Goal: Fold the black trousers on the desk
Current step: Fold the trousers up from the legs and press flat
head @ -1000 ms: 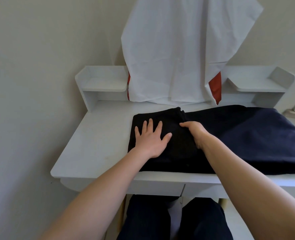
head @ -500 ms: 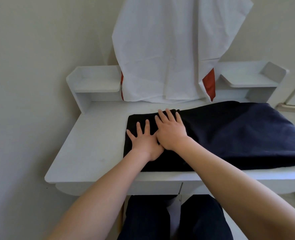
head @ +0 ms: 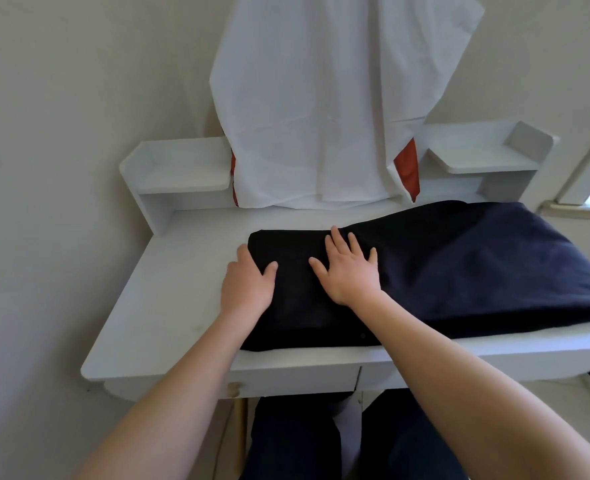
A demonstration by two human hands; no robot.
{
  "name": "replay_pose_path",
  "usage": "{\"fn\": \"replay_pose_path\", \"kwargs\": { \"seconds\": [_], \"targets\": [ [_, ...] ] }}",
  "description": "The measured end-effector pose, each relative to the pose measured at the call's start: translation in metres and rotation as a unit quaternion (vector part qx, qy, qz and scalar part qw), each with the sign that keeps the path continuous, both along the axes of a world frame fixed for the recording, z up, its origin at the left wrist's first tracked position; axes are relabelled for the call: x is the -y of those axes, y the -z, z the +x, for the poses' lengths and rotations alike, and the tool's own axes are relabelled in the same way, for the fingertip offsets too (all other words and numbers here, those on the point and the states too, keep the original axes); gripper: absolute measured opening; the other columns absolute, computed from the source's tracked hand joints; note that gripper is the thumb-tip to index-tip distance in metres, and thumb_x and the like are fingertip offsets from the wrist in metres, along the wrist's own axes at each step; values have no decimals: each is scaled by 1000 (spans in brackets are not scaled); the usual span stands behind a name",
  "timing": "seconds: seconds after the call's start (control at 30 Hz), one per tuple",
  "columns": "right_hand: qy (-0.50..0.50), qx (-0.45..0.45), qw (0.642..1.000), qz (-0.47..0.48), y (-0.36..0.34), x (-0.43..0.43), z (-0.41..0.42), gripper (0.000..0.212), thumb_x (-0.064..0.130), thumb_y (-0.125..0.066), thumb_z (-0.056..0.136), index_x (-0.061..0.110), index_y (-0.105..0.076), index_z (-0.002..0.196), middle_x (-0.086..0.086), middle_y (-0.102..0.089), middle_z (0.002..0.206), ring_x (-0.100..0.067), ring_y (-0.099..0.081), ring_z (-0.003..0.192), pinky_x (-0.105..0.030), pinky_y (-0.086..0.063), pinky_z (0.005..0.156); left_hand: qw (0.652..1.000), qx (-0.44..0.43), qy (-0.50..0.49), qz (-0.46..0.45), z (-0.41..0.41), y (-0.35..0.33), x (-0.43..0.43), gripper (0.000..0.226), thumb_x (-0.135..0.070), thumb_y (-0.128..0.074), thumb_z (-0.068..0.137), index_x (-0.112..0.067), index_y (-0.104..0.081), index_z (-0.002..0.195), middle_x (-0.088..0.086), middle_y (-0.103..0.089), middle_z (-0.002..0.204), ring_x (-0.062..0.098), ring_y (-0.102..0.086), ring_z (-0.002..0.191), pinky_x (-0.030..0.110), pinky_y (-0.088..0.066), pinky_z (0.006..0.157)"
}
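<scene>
The black trousers [head: 297, 306] lie folded in a flat rectangle on the left-middle of the white desk [head: 169, 299]. My left hand [head: 247, 289] is at their left edge, thumb on top of the cloth and some fingers hidden under the edge. My right hand [head: 350, 275] rests flat on the trousers' upper right part, palm down with fingers spread, holding nothing.
A dark navy cloth [head: 477, 268] covers the desk's right half and meets the trousers beside my right hand. A white sheet [head: 321, 98] with red showing behind it hangs at the back between two small raised shelves [head: 182, 171]. Bare desk surface lies left of the trousers.
My left hand slid from the top of the trousers to their left edge. My right hand went from pinching a bunched fold to lying flat, and the bunch is smoothed.
</scene>
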State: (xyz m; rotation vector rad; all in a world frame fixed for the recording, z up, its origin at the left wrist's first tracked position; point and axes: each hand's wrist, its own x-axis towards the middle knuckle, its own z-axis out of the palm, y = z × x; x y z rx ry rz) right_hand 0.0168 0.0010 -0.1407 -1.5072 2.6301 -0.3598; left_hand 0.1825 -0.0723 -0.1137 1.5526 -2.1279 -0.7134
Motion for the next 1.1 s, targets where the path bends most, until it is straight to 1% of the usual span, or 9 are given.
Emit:
{"fn": "replay_pose_path", "kwargs": {
  "seconds": [0.2, 0.3, 0.4, 0.57, 0.67, 0.77, 0.9, 0.97, 1.1],
  "targets": [
    [-10, 23, 1000, -2, 0, 12, 15, 73, 63, -19, 95, 21, -12, 155, 7, 4, 164, -23, 5, 150, -57, -5, 117, 999, -17, 18, -41, 11, -3, 8, 55, -31, -49, 98, -26, -26, 148, 10, -62, 122, 31, -59, 110, 41, -49, 90],
    [-16, 36, 999, 2, -1, 23, 34, 74, 64, -18, 95, 21, -11, 155, 7, 7, 164, -24, 7, 150, -58, -4, 116, 998, -15, 18, -65, 29, -4, 19, 53, -30, -48, 99, -29, -28, 148, 8, -62, 123, 29, -59, 108, 37, -48, 87],
    [-27, 44, 999, 7, -3, 37, 56, 74, 63, -17, 95, 20, -9, 155, 6, 9, 163, -25, 9, 150, -60, -3, 116, 997, -5, 13, -81, 51, -4, 31, 53, -31, -48, 99, -30, -29, 148, 8, -61, 123, 29, -59, 108, 38, -49, 87],
    [-39, 53, 998, 9, -4, 57, 90, 75, 62, -17, 96, 19, -8, 156, 5, 10, 163, -26, 10, 149, -61, -2, 115, 994, 21, 4, -109, 84, -3, 51, 53, -32, -48, 99, -33, -29, 148, 8, -64, 117, 27, -61, 102, 34, -47, 78],
    [-55, 58, 997, 11, -5, 69, 111, 75, 62, -17, 96, 17, -8, 155, 4, 11, 163, -27, 11, 149, -62, -1, 115, 994, 31, -13, -106, 105, 0, 62, 54, -32, -48, 98, -33, -28, 149, 7, -64, 119, 26, -61, 104, 31, -44, 76],
    [-72, 60, 996, 11, -6, 80, 133, 75, 61, -18, 97, 16, -7, 155, 2, 13, 163, -29, 12, 149, -61, -1, 115, 993, 51, -26, -102, 128, 2, 72, 54, -33, -47, 99, -33, -27, 149, 8, -63, 120, 28, -62, 103, 35, -48, 78],
    [-121, 72, 990, 9, -5, 94, 163, 74, 60, -21, 97, 16, -8, 156, 2, 14, 163, -28, 13, 149, -59, 0, 116, 988, 96, -71, -94, 163, 1, 83, 54, -35, -45, 99, -33, -26, 149, 10, -60, 128, 32, -59, 111, 42, -49, 86],
    [-141, 68, 988, 7, -4, 99, 176, 74, 60, -22, 97, 17, -9, 156, 2, 14, 163, -28, 13, 149, -59, 2, 116, 988, 97, -87, -87, 179, 1, 85, 55, -36, -46, 98, -30, -27, 149, 8, -57, 134, 32, -57, 116, 42, -48, 89],
    [-156, 63, 986, 2, -7, 101, 179, 74, 59, -26, 97, 18, -9, 156, 1, 13, 163, -28, 13, 149, -58, 3, 117, 989, 86, -106, -58, 192, 4, 82, 57, -46, -47, 96, -25, -30, 147, 9, -59, 131, 34, -58, 115, 43, -48, 88]
  ]
}}
